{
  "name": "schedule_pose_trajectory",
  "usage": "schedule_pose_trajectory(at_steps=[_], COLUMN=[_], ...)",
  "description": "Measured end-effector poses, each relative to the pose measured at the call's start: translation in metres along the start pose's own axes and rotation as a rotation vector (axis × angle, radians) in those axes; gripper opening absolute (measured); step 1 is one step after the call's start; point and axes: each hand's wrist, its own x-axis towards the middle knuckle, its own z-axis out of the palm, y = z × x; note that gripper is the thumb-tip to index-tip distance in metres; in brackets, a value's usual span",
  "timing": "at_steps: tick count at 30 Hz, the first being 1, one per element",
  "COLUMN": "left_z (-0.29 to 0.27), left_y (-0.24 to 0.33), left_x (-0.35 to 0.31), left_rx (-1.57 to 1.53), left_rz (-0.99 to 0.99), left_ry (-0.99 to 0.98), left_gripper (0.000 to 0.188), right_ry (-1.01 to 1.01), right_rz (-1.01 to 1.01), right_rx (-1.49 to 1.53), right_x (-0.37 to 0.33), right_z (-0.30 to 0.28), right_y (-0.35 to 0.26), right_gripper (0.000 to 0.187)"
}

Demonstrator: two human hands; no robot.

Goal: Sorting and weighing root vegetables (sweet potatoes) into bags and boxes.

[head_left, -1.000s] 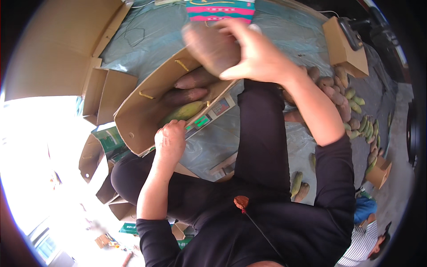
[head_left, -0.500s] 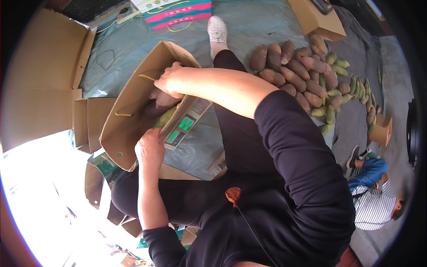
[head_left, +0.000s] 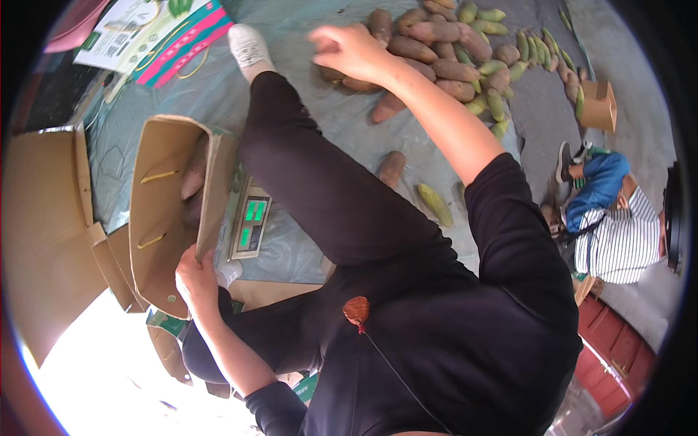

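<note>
My left hand [head_left: 196, 282] is closed on the near edge of an open cardboard box [head_left: 212, 167] with yellow cord handles. Inside the box lie reddish-brown tubers [head_left: 193, 179] that look like sweet potatoes; its walls hide the rest. Beside it, partly covered, is a digital scale [head_left: 251, 221] with a lit green display. Farther out, my right hand [head_left: 352, 52] hangs over the left side of a pile of similar tubers [head_left: 454, 70], fingers apart and slightly blurred. Nothing shows in it.
Green, elongated vegetables [head_left: 534, 49] lie at the pile's right. One tuber [head_left: 392, 168] and one green vegetable [head_left: 435, 204] lie near my leg. A striped gift box [head_left: 182, 47] stands far left, large cardboard [head_left: 43, 218] at left. Another person [head_left: 611, 232] sits at right.
My right hand has left the box and swung right to the pile. My left hand still grips the box edge. The view has shifted right, and the box appears farther left.
</note>
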Motion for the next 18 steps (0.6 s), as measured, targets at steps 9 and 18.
schedule_pose_trajectory(at_steps=[9, 18], left_z=[-0.001, -0.001], left_y=[0.012, 0.014], left_x=[-0.005, -0.01], left_rx=[-0.203, -0.184], left_rz=[0.049, 0.009], left_ry=[0.052, 0.097], left_gripper=[0.029, 0.036], right_ry=[-0.17, -0.009], right_rz=[0.708, 1.442], right_rx=[-0.316, 0.297], right_x=[-0.258, -0.285], right_z=[0.037, 0.094], right_y=[0.2, 0.167], right_gripper=[0.035, 0.062])
